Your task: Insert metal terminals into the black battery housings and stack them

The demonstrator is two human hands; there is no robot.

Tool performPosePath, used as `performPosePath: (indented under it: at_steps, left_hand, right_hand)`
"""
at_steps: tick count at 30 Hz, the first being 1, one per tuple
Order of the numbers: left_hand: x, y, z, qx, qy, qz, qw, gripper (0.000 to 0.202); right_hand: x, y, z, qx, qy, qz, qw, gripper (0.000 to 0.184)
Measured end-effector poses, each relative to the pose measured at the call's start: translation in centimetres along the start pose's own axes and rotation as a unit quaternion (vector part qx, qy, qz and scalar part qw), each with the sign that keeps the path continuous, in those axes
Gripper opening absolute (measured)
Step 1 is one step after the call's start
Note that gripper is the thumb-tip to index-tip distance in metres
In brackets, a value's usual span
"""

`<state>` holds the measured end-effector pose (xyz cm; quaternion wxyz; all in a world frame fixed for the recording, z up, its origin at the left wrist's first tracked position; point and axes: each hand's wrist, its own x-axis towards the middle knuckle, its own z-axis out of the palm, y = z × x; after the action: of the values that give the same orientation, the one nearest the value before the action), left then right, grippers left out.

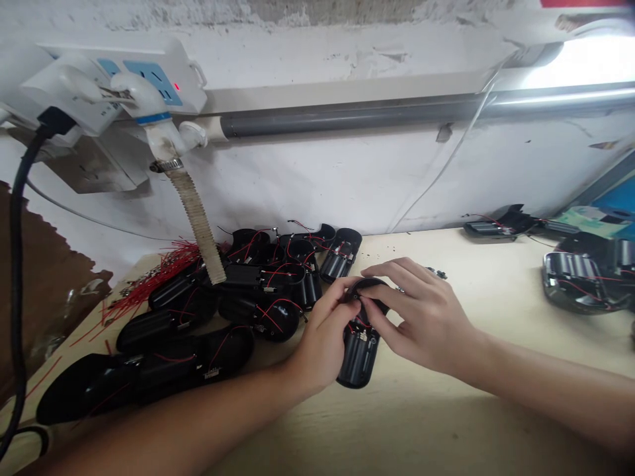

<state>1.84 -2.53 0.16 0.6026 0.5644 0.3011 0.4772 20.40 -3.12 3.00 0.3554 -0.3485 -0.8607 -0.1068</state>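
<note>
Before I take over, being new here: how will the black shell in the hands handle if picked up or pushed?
The shell looks like hollow moulded plastic, so probably stiff and light. Its rounded back may let it rock or roll on the table. Its thin red wires look floppy and could snag.

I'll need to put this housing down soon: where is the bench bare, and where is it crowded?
Bare bench lies between the right hand and the black parts at the far right, and at the near edge below the held housing, which both hands grip. Crowded: the pile of housings and loose red wires left of the left hand.
</note>
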Motion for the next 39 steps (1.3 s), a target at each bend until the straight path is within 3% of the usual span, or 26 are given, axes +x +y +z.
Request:
performPosePath:
  at_steps: [4, 12, 17, 20, 22, 24, 26, 29, 33, 39]
  left_hand:
    - [-0.2, 0.0, -0.1, 0.013, 0.012, 0.026, 1.000, 0.035]
    - [0.1, 0.1, 0.1, -0.016, 0.029, -0.022, 0.999, 0.028]
    - [0.1, 0.0, 0.4, 0.000, 0.071, -0.069, 0.995, 0.024]
    - [0.1, 0.2, 0.5, 0.000, 0.080, -0.089, 0.993, 0.022]
    - [0.1, 0.4, 0.4, -0.010, 0.081, -0.093, 0.992, 0.021]
    - [0.1, 0.4, 0.3, -0.030, 0.080, -0.099, 0.991, 0.022]
    - [0.0, 0.1, 0.2, -0.054, 0.069, -0.103, 0.991, 0.024]
    - [-0.2, -0.4, 0.1, -0.069, 0.050, -0.105, 0.991, 0.034]
    - [-0.4, -0.4, 0.0, -0.069, 0.055, -0.107, 0.990, 0.041]
    - [-0.1, 0.2, 0.3, -0.057, 0.072, -0.117, 0.989, 0.045]
  right_hand:
    - [0.1, 0.1, -0.1, -0.009, -0.004, 0.004, 1.000, 0.012]
    - [0.4, 0.0, -0.3, 0.052, 0.015, 0.020, 0.998, 0.017]
    - [1.6, 0.0, -2.3, 0.123, 0.109, 0.072, 0.984, 0.024]
    - [2.7, 2.1, -3.9, 0.127, 0.146, 0.147, 0.970, 0.016]
    - [3.1, 4.7, -4.5, 0.095, 0.101, 0.213, 0.967, 0.014]
    - [3.0, 7.6, -4.6, 0.049, -0.028, 0.260, 0.964, 0.016]
    - [2.6, 10.0, -4.3, 0.016, -0.161, 0.270, 0.949, 0.017]
    - [1.8, 11.7, -3.3, -0.018, -0.276, 0.259, 0.925, 0.017]
    - [1.3, 11.4, -2.2, -0.042, -0.331, 0.231, 0.914, 0.012]
    - [0.8, 11.2, -1.2, -0.041, -0.330, 0.223, 0.917, 0.012]
